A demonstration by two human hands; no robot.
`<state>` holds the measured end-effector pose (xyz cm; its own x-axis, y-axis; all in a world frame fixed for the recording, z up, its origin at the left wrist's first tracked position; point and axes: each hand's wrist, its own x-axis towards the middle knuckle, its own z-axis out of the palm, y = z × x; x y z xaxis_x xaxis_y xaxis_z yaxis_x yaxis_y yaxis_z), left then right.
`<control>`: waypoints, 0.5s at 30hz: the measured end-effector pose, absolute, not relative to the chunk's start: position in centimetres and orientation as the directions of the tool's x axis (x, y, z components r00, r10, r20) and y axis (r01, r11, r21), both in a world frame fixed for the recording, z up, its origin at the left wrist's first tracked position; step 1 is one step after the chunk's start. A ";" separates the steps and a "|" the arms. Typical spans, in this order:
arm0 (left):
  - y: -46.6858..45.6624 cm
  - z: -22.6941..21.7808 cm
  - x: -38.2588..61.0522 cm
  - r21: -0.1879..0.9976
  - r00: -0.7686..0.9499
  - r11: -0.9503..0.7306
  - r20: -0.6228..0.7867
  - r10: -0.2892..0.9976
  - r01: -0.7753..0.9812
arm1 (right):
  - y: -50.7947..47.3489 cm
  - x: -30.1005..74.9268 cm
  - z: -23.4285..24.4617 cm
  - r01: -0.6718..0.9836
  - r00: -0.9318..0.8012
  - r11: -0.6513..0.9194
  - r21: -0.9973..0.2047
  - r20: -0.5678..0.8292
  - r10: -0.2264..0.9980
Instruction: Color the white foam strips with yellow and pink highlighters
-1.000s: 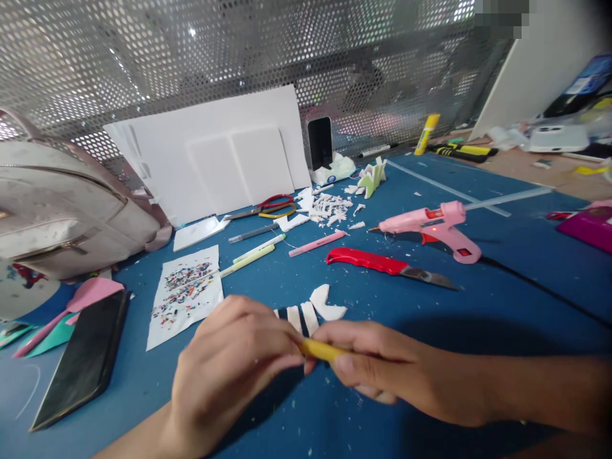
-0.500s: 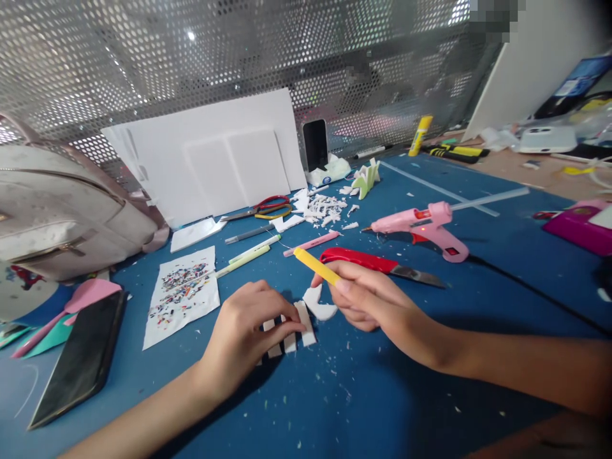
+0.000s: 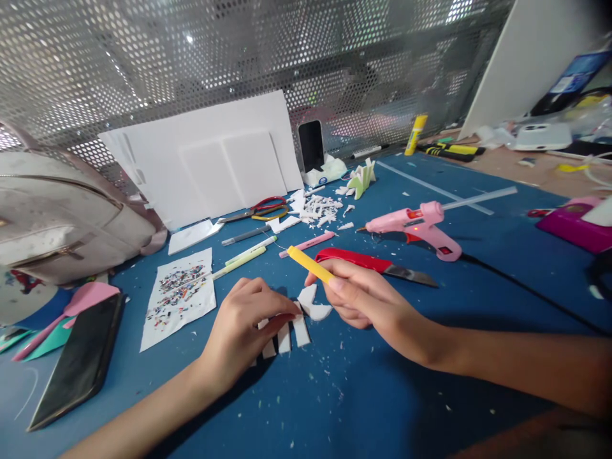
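Note:
My right hand (image 3: 363, 299) is closed around a yellow pen-like tool (image 3: 308, 264) that points up and to the left. My left hand (image 3: 243, 325) rests on the blue mat (image 3: 363, 395), its fingertips pressing on white foam strips (image 3: 287, 335) that lie side by side. A curved white foam piece (image 3: 313, 306) lies between the two hands, just below the yellow tool. A red-handled knife (image 3: 377, 264) lies right behind my right hand.
A pink glue gun (image 3: 415, 226) with a black cord lies at the right. Pens, scissors (image 3: 262, 209) and foam scraps sit behind. White boards (image 3: 205, 159) lean on the mesh wall. At the left are a bag (image 3: 62, 210), a dark phone (image 3: 81, 357) and confetti paper (image 3: 179, 296).
My hands came apart: the right lifted the yellow tool up and away to the right, and the left settled its fingers on the foam strips. The view shifted slightly.

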<state>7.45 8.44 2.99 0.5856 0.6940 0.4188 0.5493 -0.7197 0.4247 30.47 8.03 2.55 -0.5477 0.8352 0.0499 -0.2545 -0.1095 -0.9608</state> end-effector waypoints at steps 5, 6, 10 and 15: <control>8.2 3.0 7.8 0.361 0.569 -0.745 0.486 0.664 0.561 | 8.1 30.4 2.5 -0.258 -0.546 -0.104 -0.960 0.056 0.836; 8.1 2.9 7.9 0.352 0.571 -0.755 0.499 0.652 0.553 | 8.1 30.4 2.5 -0.256 -0.547 -0.104 -0.961 0.056 0.836; 8.0 2.7 7.8 0.317 0.590 -0.784 0.525 0.614 0.534 | 8.1 30.5 2.5 -0.254 -0.553 -0.099 -0.962 0.060 0.831; 7.8 2.2 7.0 0.219 0.652 -0.825 0.521 0.551 0.521 | 8.1 30.5 2.6 -0.259 -0.557 -0.103 -0.960 0.061 0.828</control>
